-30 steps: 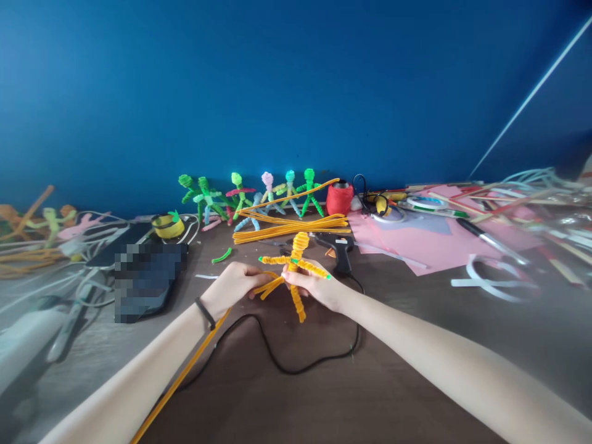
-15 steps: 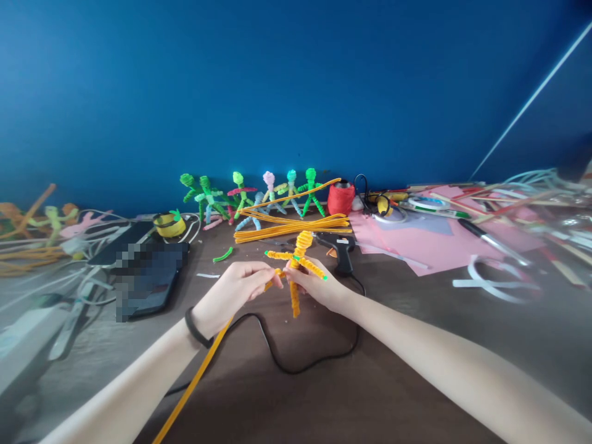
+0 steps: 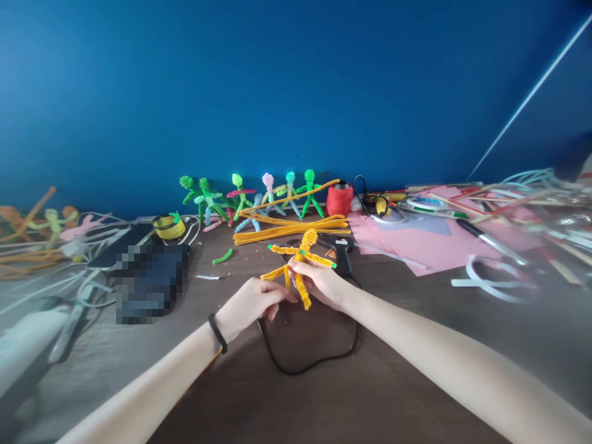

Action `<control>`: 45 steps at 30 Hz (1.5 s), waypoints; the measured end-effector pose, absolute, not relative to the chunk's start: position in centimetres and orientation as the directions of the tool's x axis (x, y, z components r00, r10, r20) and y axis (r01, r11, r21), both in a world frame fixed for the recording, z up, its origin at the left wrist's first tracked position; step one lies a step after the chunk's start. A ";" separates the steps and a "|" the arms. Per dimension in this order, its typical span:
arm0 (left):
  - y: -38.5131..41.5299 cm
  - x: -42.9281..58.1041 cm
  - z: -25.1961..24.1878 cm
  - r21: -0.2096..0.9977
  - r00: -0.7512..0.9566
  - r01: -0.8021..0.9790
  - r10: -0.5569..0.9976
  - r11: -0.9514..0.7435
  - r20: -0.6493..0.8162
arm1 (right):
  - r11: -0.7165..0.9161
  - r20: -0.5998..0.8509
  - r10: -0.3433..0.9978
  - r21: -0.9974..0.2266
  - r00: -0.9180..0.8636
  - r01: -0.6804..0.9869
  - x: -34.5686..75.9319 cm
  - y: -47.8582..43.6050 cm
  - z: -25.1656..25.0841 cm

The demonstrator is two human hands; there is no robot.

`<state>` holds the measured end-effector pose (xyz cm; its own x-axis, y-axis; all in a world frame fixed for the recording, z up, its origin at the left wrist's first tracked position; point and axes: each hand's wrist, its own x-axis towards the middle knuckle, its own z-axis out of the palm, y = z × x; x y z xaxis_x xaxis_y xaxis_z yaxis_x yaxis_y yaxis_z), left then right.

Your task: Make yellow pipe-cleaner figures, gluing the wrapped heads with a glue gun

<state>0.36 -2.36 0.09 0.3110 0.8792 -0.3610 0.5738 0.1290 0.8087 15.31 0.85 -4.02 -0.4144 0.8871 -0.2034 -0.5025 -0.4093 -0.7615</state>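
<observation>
My right hand pinches an orange pipe-cleaner figure at its waist and holds it upright above the brown table. The figure has a coiled head, green-tipped arms and one coiled leg. A loose orange pipe-cleaner strand sticks out to the left from its waist. My left hand, with a black band on the wrist, sits just below and left of the figure. Its fingers are closed together, and the strand seems to run under them; a bit of orange shows below the wrist.
A black glue gun lies behind the figure, and its cable loops under my hands. A bundle of orange pipe cleaners, a row of coloured figures, red yarn, pink paper and a dark pouch surround them.
My left hand has dropped down and towards me, pulling the long orange strand under my arm. The right hand has tilted the figure slightly and lifted it a little farther away.
</observation>
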 end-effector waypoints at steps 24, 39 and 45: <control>-3.2 0.1 3.3 0.815 0.179 0.579 0.979 -0.025 -0.097 | -0.032 0.053 0.908 -0.980 -0.416 -0.196 15.1 0.9 -4.8; -2.1 -0.1 0.1 0.803 0.322 0.586 0.876 0.113 -0.358 | -0.432 -0.193 0.878 -0.712 -0.438 -0.553 15.7 1.3 -4.1; -1.4 -0.8 0.0 0.729 0.184 0.683 0.977 -0.046 -0.111 | -0.470 -0.167 0.836 -0.711 -0.523 -0.523 16.0 1.2 -4.1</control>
